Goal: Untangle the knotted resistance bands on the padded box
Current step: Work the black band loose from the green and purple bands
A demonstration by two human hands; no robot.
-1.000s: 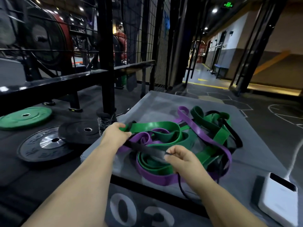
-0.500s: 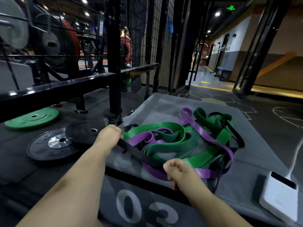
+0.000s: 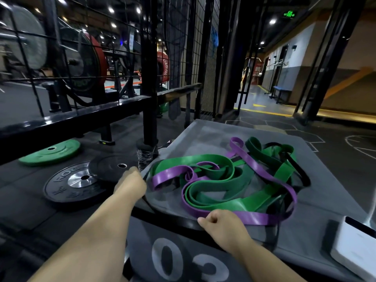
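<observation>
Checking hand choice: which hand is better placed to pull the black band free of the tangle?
Left. The left hand grips the black band at the padded box's left edge, clear of the pile. The right hand is curled beside the purple band; its grip is unclear.

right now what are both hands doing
left hand: closed on the black band
right hand: fingers curled, cannot tell if it holds anything

One wide-angle view, worn on the person's head, faces forward and down, close over the padded box (image 3: 203,137) and resistance bands (image 3: 215,180) at centre frame (straight lines bow toward the edges); left hand (image 3: 130,183) and right hand (image 3: 223,222) reach in from the bottom edge.
</observation>
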